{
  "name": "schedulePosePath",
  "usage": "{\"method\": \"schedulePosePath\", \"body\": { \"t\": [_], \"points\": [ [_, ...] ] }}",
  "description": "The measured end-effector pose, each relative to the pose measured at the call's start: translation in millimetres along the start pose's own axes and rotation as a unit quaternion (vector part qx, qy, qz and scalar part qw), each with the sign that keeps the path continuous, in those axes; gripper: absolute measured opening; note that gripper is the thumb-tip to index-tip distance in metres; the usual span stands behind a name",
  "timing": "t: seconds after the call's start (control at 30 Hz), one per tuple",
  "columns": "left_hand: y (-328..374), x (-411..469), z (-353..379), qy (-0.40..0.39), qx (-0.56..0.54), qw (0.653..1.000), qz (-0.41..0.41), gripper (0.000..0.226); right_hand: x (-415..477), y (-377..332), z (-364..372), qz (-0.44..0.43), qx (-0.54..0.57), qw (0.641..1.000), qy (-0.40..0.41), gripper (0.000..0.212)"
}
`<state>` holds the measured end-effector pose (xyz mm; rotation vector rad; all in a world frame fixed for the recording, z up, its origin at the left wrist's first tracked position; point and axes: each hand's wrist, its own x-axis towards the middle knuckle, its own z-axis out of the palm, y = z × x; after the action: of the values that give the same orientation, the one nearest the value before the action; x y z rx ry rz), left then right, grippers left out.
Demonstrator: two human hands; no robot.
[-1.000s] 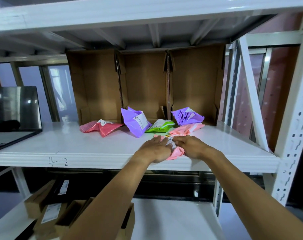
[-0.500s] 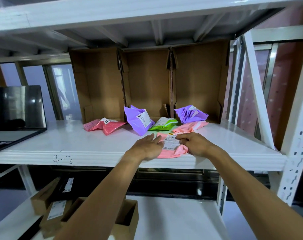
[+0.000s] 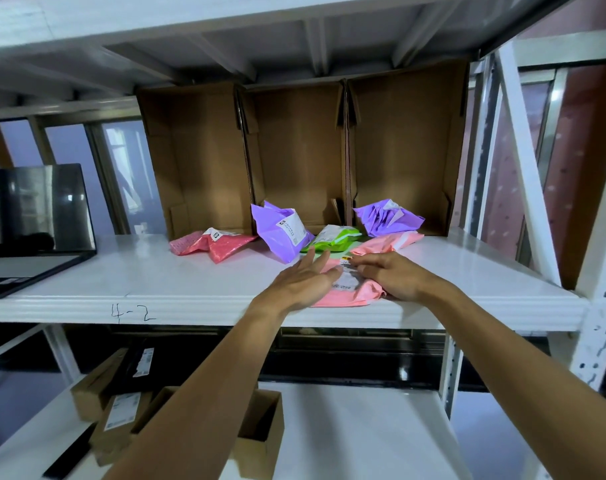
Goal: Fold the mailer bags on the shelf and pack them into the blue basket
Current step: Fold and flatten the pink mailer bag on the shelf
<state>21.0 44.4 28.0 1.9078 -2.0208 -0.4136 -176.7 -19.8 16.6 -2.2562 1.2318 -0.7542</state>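
Both hands on pink mailer bag (image 3: 346,292) at shelf (image 3: 156,282) front edge: left hand (image 3: 303,277) flat, fingers spread; right hand (image 3: 388,277) curled, pressing it down. Blue basket not visible.

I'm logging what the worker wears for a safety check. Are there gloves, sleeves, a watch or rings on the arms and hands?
None that show. The left hand and right hand are bare, no gloves, rings or watch visible, and both forearms are uncovered down to the frame's bottom edge.

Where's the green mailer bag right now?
The green bag lies mid-shelf, just in front of the middle cardboard box, between the two purple bags, beyond the left hand.
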Motion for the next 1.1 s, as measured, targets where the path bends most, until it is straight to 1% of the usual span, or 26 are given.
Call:
{"method": "schedulePosePath", "body": {
  "t": [0.03,0.1,0.17,0.23,0.27,0.37,0.43,0.53,0.9,0.97,1.1],
  "points": [
    [-0.1,-0.4,0.9,0.002,0.008,1.0,0.014,0.061,-0.7,-2.0,-0.5,-0.023,-0.028,0.999,-0.003,0.031],
    [-1.2,-1.4,5.2,0.015,0.057,0.997,0.052,0.059,-1.8,-5.5,-2.4,-0.061,-0.121,0.991,-0.02,0.037],
    [-4.2,-1.8,10.7,0.034,0.099,0.99,0.092,0.057,-0.1,-6.1,0.4,-0.04,-0.174,0.983,-0.038,0.042],
    [-6.4,0.1,14.1,0.035,0.133,0.984,0.117,0.057,0.3,-6.7,5.0,-0.032,-0.281,0.955,-0.091,0.046],
    [-7.1,1.6,15.2,0.028,0.153,0.98,0.123,0.057,-0.2,-9.2,5.5,-0.04,-0.316,0.943,-0.1,0.049],
    [-7.8,5.3,15.8,0.022,0.138,0.985,0.098,0.057,0.0,-11.5,1.4,-0.028,-0.317,0.943,-0.101,0.05],
    [-6.6,4.7,15.9,0.025,0.135,0.986,0.091,0.06,0.4,-10.0,1.5,-0.038,-0.314,0.944,-0.097,0.05],
    [-4.8,3.2,14.6,0.026,0.141,0.986,0.084,0.061,6.6,-2.9,2.9,-0.067,-0.343,0.931,-0.109,0.054],
    [-6.0,5.3,14.7,0.029,0.166,0.981,0.096,0.064,9.3,2.5,2.8,-0.091,-0.338,0.932,-0.098,0.051],
    [-5.0,3.5,14.1,0.034,0.172,0.979,0.102,0.063,9.7,2.5,2.8,-0.079,-0.333,0.934,-0.103,0.053],
    [-2.7,-3.5,14.0,0.057,0.181,0.975,0.119,0.061,8.1,1.6,2.1,-0.084,-0.338,0.932,-0.097,0.051]
  ]
}}
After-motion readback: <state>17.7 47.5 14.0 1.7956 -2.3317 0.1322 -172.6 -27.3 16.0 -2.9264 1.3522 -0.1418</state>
